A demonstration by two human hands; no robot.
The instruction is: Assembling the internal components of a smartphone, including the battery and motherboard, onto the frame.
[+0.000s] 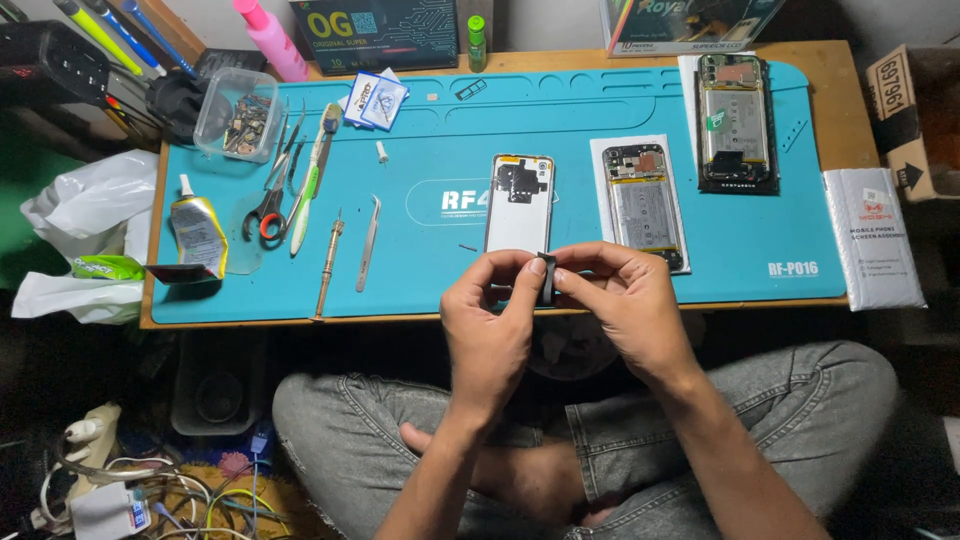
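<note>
Both hands, left hand (pixel 490 320) and right hand (pixel 620 300), pinch a small dark part (pixel 546 278) just in front of the white phone back (pixel 520 205) on the bench (pixel 500 62).

Bright sharp centre, dim murky edges.

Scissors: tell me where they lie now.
The scissors lie on the mat's left part, between the glue tube and the toothbrush.
</note>
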